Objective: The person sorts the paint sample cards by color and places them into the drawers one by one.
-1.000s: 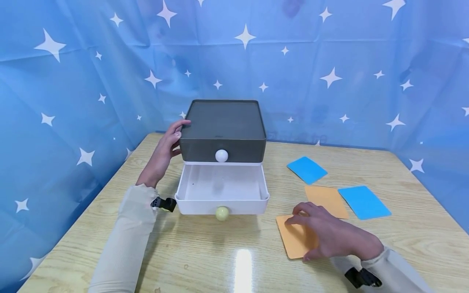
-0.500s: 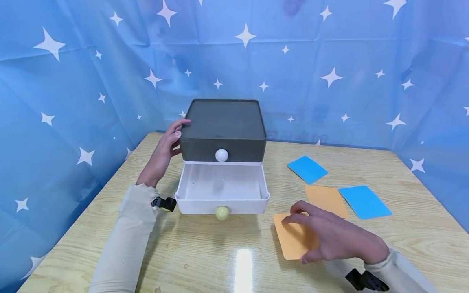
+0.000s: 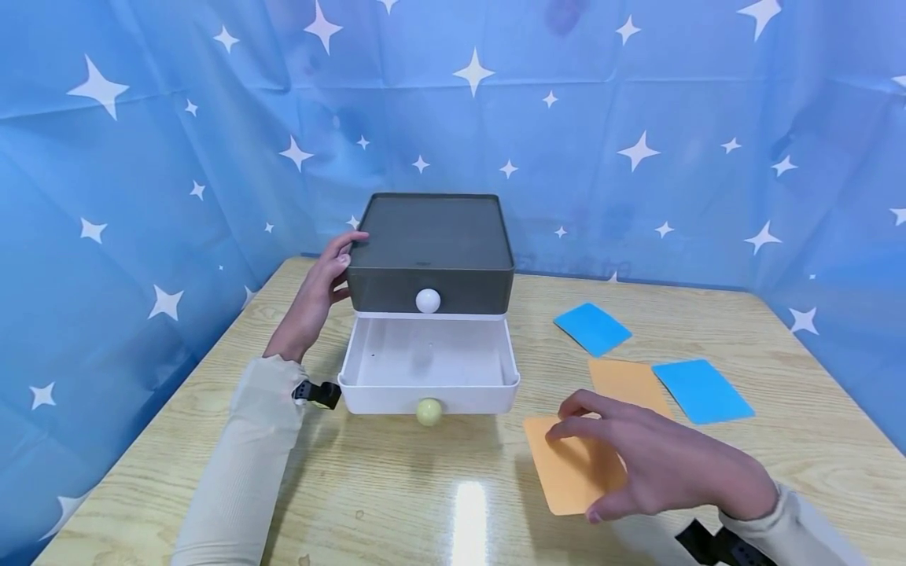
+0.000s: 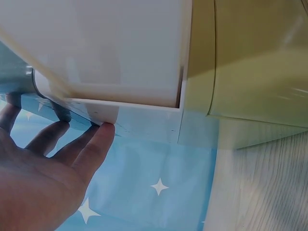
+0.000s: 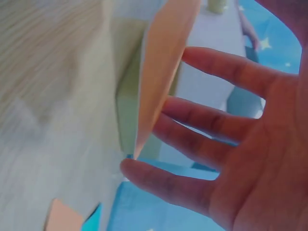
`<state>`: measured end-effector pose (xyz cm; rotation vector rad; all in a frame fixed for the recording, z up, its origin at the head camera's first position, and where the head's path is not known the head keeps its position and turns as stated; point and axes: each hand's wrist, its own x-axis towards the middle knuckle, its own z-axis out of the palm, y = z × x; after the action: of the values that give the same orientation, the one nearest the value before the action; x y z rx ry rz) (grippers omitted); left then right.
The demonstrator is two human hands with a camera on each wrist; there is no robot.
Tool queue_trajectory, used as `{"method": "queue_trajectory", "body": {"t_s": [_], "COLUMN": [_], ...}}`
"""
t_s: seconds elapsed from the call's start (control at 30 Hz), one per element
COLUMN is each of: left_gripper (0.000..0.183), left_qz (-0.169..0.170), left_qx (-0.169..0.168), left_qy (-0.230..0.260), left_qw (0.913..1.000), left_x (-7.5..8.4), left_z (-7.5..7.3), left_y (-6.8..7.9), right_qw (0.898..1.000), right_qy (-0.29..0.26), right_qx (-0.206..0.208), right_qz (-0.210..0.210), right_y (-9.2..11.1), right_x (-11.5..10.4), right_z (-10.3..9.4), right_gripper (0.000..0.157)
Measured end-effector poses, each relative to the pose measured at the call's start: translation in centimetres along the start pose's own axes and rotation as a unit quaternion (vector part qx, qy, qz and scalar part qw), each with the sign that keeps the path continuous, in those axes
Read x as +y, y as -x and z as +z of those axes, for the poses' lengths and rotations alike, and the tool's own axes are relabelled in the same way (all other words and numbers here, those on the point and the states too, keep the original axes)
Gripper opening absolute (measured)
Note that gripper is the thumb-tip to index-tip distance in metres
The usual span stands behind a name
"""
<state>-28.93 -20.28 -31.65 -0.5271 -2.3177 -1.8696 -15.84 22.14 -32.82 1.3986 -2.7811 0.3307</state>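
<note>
In the head view my right hand (image 3: pixel 665 460) holds an orange card (image 3: pixel 569 472) between thumb and fingers, tilted over the table. From the right wrist, this card (image 5: pixel 163 62) appears nearly edge-on, with fingertips along it. My left hand (image 3: pixel 322 283) rests with its fingers against the left side of a small drawer box (image 3: pixel 432 232), one fingertip on its dark grey top edge. Below the grey upper drawer with its white knob (image 3: pixel 428 300), a white drawer (image 3: pixel 428 399) stands pulled out. It has a pale green knob (image 3: pixel 429 412), and nothing shows inside.
Another orange card (image 3: pixel 630 385) lies on the wooden table (image 3: pixel 382 503) behind my right hand. Two blue cards lie near it, one farther back (image 3: pixel 593 328) and one to the right (image 3: pixel 704 391). A blue star-patterned cloth (image 3: pixel 552 196) hangs behind the table.
The orange card under my right hand has come up off the table and shifted slightly toward me, with the hand moving right and nearer. My left hand and the drawer box keep their places.
</note>
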Motion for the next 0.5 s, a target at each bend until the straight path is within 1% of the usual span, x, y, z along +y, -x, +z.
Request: {"method": "queue_trajectory", "body": {"t_s": [0.17,0.23,0.3,0.43,0.5], "left_gripper": [0.048,0.049,0.049,0.05,0.05], "left_qz": [0.003,0.002,-0.001,-0.003,-0.002], "left_qx": [-0.003,-0.004,-0.004,-0.002,-0.002], "left_qy": [0.004,0.002,-0.002,-0.006,-0.005], "left_qw": [1.0,1.0,1.0,1.0,1.0], "left_x": [-0.1,-0.1,-0.2,-0.2,-0.1], "left_z": [-0.1,-0.1,-0.1,-0.1,-0.1], "left_y": [-0.1,-0.1,-0.1,0.1,0.1], "right_qw": [0.999,0.999,0.999,0.999,0.998], "right_qy": [-0.011,-0.019,-0.021,-0.02,-0.021], "right_qx": [-0.031,-0.037,-0.029,0.007,0.015], "right_qz": [0.012,0.009,-0.003,-0.045,-0.058], "right_y": [-0.2,-0.3,-0.4,-0.9,-1.2], "right_x": [-0.8,-1.1,-1.4,-1.8,-2.0], "right_z": [-1.5,-2.1,-2.7,-3.8,-4.2], "right_gripper": [0.06,0.059,0.06,0.062,0.063]}}
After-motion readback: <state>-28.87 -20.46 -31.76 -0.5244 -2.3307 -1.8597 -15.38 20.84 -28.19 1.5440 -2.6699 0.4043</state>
